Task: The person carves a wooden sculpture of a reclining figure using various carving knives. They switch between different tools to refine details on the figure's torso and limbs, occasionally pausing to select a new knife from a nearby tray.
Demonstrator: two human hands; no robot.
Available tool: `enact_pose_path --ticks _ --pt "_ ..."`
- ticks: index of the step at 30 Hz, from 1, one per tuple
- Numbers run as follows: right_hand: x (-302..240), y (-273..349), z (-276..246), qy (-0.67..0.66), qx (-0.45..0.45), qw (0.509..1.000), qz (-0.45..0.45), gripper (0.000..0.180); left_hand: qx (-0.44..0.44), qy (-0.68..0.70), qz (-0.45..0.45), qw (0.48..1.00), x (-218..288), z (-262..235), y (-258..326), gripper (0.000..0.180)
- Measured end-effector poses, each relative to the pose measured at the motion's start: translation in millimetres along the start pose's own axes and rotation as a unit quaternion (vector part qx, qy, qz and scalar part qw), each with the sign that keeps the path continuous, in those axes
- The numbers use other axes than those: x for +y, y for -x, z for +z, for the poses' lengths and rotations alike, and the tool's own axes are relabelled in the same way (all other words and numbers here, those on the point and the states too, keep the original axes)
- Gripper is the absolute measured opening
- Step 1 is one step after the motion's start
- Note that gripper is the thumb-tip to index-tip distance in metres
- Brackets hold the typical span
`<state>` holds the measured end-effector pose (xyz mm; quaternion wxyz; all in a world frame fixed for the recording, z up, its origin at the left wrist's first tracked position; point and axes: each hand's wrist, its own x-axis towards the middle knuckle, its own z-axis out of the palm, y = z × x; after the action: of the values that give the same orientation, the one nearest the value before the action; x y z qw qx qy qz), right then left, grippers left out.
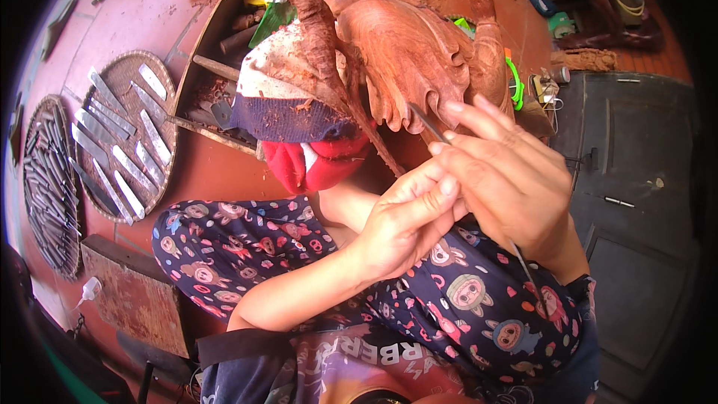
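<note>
a printed shirt (340, 370) is seen nearest, at six o'clock, and above it crossed legs are covered by dark trousers (464, 292) patterned with cartoon figures. just off the centre, toward four o'clock, the left hand (415, 213) is curled, its thumb laid over its fingers, and is brought up against the right hand (516, 183); whether anything is gripped inside it cannot be told. the right hand, at three o'clock, is closed around a slim dark carving tool (427, 121), some of its fingers being stretched forward. the tool is slanted from one o'clock, where its upper end is shown, down past the palm toward four o'clock. beyond that end, between twelve and one o'clock, a reddish wood carving (404, 49) with flowing folds is placed; contact between the two cannot be made out. at eleven o'clock a red, navy and whitish cloth bundle (310, 131) is dusted with wood shavings. at eight o'clock a worn wooden board (138, 295) is set on the tiled floor (206, 168). farther out, flat metal blades (137, 168) are spread in a round woven basket (166, 78) near nine o'clock, beside which a second basket is heaped with dark tools (52, 183). at three o'clock a black panelled door (643, 157) is seen.
</note>
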<state>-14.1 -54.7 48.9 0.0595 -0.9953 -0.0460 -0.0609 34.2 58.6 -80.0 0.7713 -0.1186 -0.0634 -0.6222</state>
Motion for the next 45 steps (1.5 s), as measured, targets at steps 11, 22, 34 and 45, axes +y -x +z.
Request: enact_pose_path --ticks 11,22,34,45 --pt "35.8 -17.1 -52.9 -0.439 0.030 0.862 0.251 0.018 -0.029 -0.453 0.030 0.891 5.7 30.6 4.1 0.041" --pt "94.4 -82.9 -2.5 -0.522 -0.072 0.845 0.095 0.013 -0.013 -0.775 0.299 0.557 1.5 50.6 -17.1 0.051" --pt "89.2 -98.0 -2.9 -0.445 -0.165 0.871 0.131 0.011 0.103 -0.712 0.369 0.589 -10.3 43.1 -60.4 0.068" --pt "99.3 -106.4 4.8 -0.413 -0.188 0.883 0.119 0.015 0.124 -0.689 0.399 0.592 -3.1 33.5 -61.4 0.069"
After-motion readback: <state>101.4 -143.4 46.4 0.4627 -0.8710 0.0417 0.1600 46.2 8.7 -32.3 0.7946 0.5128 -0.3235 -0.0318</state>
